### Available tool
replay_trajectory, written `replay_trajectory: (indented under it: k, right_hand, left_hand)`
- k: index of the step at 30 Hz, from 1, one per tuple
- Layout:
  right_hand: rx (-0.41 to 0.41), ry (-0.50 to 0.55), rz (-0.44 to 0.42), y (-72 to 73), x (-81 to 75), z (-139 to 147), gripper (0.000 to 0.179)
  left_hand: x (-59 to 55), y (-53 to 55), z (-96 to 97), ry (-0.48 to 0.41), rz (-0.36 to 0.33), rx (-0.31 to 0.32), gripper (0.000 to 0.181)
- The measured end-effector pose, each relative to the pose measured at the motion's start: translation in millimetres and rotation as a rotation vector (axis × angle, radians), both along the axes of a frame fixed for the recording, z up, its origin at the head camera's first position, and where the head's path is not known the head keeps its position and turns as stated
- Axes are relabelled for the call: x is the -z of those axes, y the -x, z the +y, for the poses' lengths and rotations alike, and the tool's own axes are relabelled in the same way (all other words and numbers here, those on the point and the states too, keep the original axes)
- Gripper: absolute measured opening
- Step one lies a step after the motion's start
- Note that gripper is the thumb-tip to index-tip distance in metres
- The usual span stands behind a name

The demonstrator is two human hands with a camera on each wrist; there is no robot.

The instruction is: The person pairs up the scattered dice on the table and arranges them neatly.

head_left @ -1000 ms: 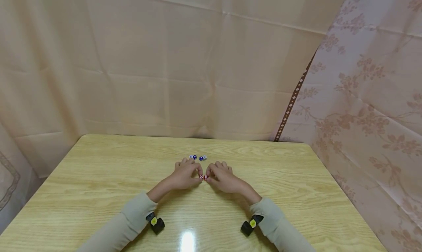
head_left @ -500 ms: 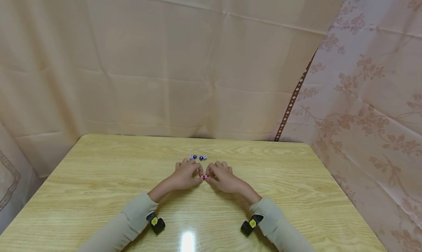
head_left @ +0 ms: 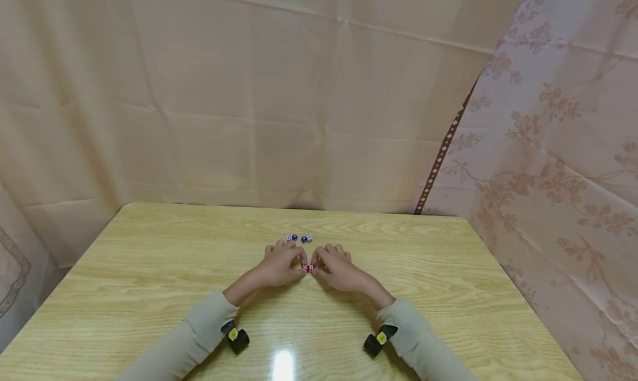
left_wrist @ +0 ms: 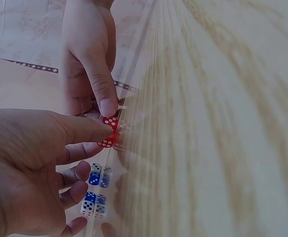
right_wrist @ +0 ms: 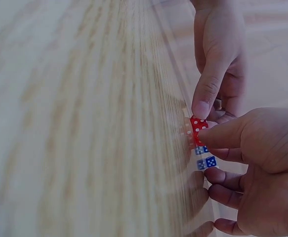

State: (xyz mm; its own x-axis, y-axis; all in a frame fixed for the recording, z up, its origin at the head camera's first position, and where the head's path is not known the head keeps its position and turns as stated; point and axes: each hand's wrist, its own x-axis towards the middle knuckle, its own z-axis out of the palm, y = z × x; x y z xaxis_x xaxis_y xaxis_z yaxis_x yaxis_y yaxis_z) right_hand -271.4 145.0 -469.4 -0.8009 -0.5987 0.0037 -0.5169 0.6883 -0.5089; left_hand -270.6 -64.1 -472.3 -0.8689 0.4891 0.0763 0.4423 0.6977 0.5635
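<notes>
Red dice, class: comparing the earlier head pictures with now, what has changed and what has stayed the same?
The left red die has shifted slightly right, narrowing the gap to the right red die. The left hand and right hand still pinch them; the blue dice and white dice stayed put.

We identify each red die (left_wrist: pixel 107 143) by white dots, each blue die (left_wrist: pixel 94 178) by white dots, and each white die (left_wrist: pixel 88 206) by dark dots. We record the table (head_left: pixel 149 270) as yellow-tan with wood grain; sleeves (head_left: pixel 209 317), pale beige; wrist cameras (head_left: pixel 240 343), black with a yellow patch (head_left: pixel 233 334). We note one plain beige curtain (head_left: pixel 239 93) and one pinkish curtain (head_left: pixel 558 204) with a darker floral print and a brown border (head_left: pixel 442 148) of pale diamonds.
</notes>
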Motion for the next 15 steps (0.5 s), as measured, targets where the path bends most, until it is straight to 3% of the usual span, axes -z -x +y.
replay_trajectory:
  k: [15]
  right_hand:
    - [-0.012,0.012,-0.013,0.4,-0.7,1.5,0.011]
  left_hand:
    - [-2.1,-1.6,-0.5,-0.002,-0.010,0.010,0.012]
